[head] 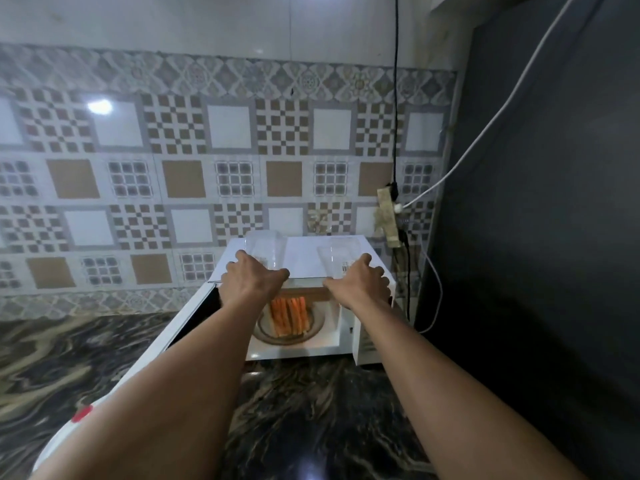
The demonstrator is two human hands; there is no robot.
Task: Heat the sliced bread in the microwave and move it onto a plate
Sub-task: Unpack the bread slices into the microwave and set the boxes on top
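The white microwave stands on the counter with its door swung open to the left. Inside, several orange-brown bread slices stand on edge on the glass turntable. Two clear plastic containers rest on the microwave's top. My left hand grips the left clear container between thumb and fingers at the top's front edge. My right hand grips the right clear container the same way. A white plate with a red mark shows at the lower left, partly hidden by my left forearm.
The dark marbled counter runs in front of the microwave. A patterned tile wall lies behind. At the right, a power strip with black and white cables hangs beside a dark panel.
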